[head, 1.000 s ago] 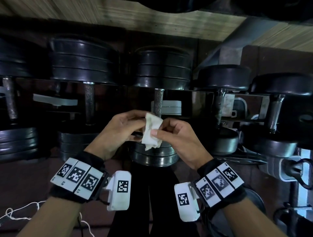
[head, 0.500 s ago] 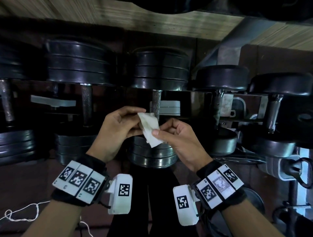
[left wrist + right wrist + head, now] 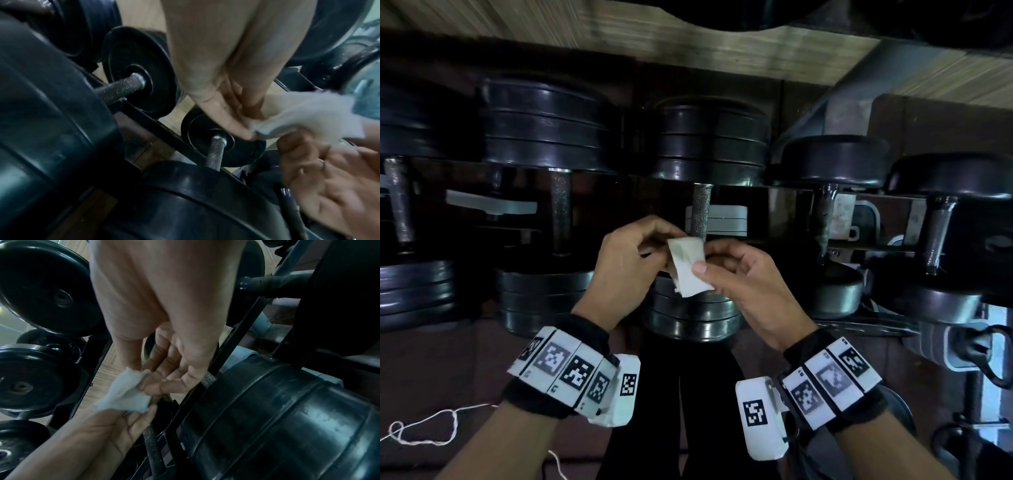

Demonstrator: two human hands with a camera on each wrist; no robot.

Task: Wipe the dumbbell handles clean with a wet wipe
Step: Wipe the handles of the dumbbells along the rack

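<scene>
1. Our left hand (image 3: 626,263) and right hand (image 3: 746,284) meet in front of the dumbbell rack (image 3: 784,202), both on the same folded white wet wipe (image 3: 688,270).
2. Left grip: fingers curled, with thumb and fingertips pinching the wipe's left edge; the left wrist view shows the thumb (image 3: 226,120) pressed against the cloth (image 3: 308,120).
3. Right grip: thumb (image 3: 702,268) laid on the front face of the wipe, the other fingers curled behind it; the right wrist view shows those fingertips (image 3: 160,386) closed against the cloth (image 3: 125,395).
4. The wipe is held between the two hands, clear of the rack, directly before the lower end of the centre dumbbell's knurled handle (image 3: 702,212). We cannot tell whether it touches the handle.
5. That centre dumbbell (image 3: 709,144) stands among a row of black plate dumbbells; the neighbour to the left (image 3: 544,133) shows a bare handle (image 3: 560,212), as does the one further right (image 3: 828,161).
6. Marker bands are strapped on both wrists, left (image 3: 565,370) and right (image 3: 832,377).
7. A white string (image 3: 424,425) lies on the floor (image 3: 448,359) at lower left.
</scene>
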